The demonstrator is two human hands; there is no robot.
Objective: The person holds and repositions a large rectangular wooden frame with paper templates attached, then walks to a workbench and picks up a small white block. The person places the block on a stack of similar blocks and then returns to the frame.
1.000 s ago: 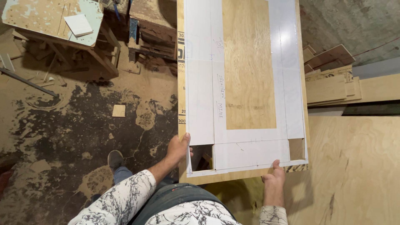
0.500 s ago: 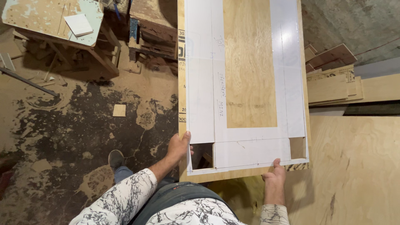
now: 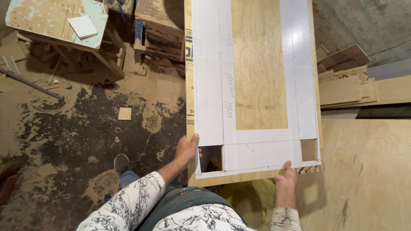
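Note:
A long plywood board (image 3: 257, 77) lies ahead of me with a white laminate frame (image 3: 209, 85) laid on top, leaving a bare wood rectangle in the middle. My left hand (image 3: 187, 150) grips the near left corner of the white frame, thumb on top, beside a small cut-out opening (image 3: 211, 157). My right hand (image 3: 286, 179) rests against the near edge of the board at the right, thumb touching the white strip. Pencil lines run along the white strips.
A dusty floor (image 3: 85, 128) with a small wood offcut (image 3: 124, 113) lies to the left. A worn table (image 3: 55, 21) with a white block stands at the far left. Stacked planks (image 3: 346, 85) and a plywood sheet (image 3: 368, 171) are on the right.

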